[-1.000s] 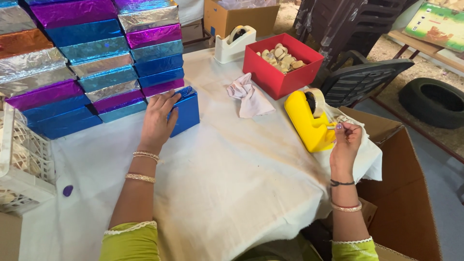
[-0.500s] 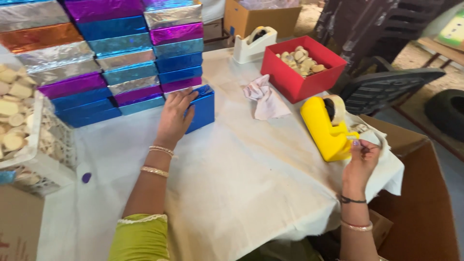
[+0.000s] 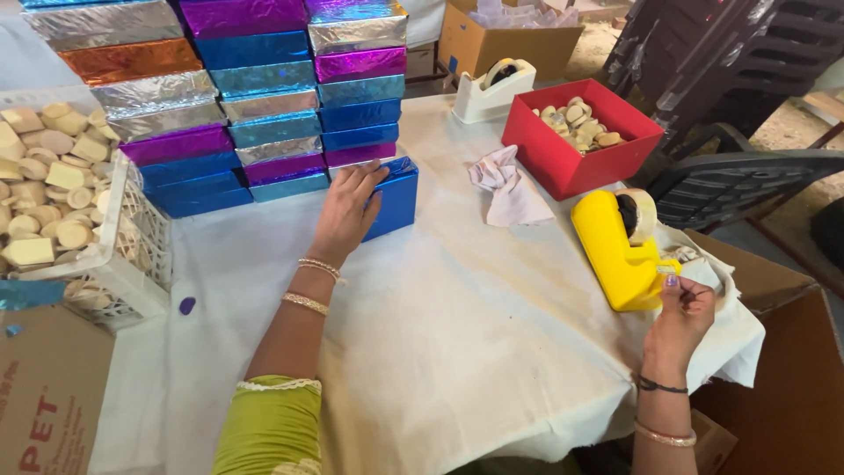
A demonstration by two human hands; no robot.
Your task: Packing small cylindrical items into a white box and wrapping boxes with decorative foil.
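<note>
Tape is being drawn from the yellow tape dispenser (image 3: 621, 255) near the right edge of the white tablecloth (image 3: 457, 334), where the right hand (image 3: 679, 318) is curled with fingertips pinched together at the cutter end; a short strip seems to be held between thumb and finger, though the strip itself is too small to be made out for certain. The left hand (image 3: 345, 211) is laid flat and open, palm down, on the blue foil-wrapped box (image 3: 393, 198), which rests on the cloth just in front of the stack of foil-wrapped boxes (image 3: 246, 97) in silver, orange, purple and blue. For the step to be done well, the box is best kept pressed steady under the flat palm so that its foil fold is held closed, while the strip is pulled taut and torn cleanly against the cutter rather than twisted off. The piece should be carried by one end only, so that the sticky side is not fouled on the cloth or on the crumpled pale cloth (image 3: 505, 189) lying between the two hands. A red box (image 3: 582, 145) of pale pieces and a white tape dispenser (image 3: 491, 88) stand beyond, well apart from the work; a white crate (image 3: 132, 255) of similar pale pieces sits at the left edge.
</note>
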